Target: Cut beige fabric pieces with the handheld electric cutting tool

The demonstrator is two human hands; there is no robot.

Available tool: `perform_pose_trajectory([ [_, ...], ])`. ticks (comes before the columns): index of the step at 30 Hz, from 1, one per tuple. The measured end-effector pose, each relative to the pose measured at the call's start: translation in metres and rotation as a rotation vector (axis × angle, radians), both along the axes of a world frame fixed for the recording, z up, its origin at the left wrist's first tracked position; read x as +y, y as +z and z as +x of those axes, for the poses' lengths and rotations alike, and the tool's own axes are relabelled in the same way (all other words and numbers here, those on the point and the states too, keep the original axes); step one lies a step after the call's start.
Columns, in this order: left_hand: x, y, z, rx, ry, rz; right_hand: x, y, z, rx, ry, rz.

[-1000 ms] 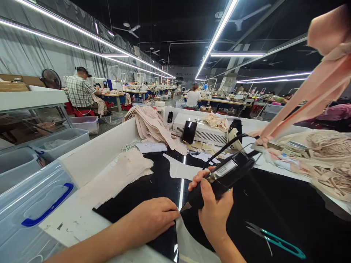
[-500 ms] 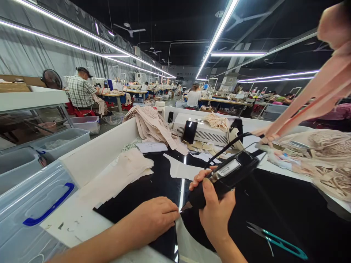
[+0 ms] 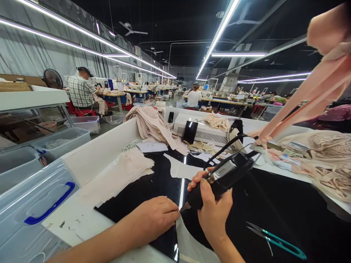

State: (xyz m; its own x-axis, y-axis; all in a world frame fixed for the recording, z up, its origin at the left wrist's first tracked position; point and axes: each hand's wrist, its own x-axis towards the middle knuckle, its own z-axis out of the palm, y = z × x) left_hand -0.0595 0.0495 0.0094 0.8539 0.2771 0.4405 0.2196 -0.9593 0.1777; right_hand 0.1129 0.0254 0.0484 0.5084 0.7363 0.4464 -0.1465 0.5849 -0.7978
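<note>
My right hand (image 3: 215,204) wraps round a black corded electric hand tool (image 3: 227,173) that looks like a hot knife. Its short pointed metal tip (image 3: 185,206) faces left and down, close to my left fingertips. My left hand (image 3: 156,215) rests low on the black sheet, its fingers closed at the narrow upper end of a thin white fabric piece (image 3: 189,241); the exact grip is partly hidden. Pink fabric strips (image 3: 298,98) run from the upper right to the tool's back end. Teal-handled thread snips (image 3: 279,241) lie on the black work surface (image 3: 276,204) at right.
A stack of pale fabric pieces (image 3: 120,175) lies at left, with draped beige cloth (image 3: 153,124) behind. Another white piece (image 3: 179,167) is ahead. A phone (image 3: 190,132) leans against a white vented box (image 3: 208,126). Beige bundles (image 3: 331,160) lie right; plastic bins (image 3: 60,140) stand left.
My right hand and the black tool have shifted slightly left, with the tool's back end a little lower. The pink strips have swung slightly left. My left hand stays nearly still.
</note>
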Motion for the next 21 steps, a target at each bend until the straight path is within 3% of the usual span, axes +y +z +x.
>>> perform_pose_trajectory([
  [12,0.001,-0.005,-0.001,-0.005,0.013,0.018,-0.009,0.004,0.007,0.026,-0.032,-0.005],
  [21,0.000,0.002,-0.002,0.008,0.007,0.015,-0.010,0.003,0.004,0.036,-0.010,0.009],
])
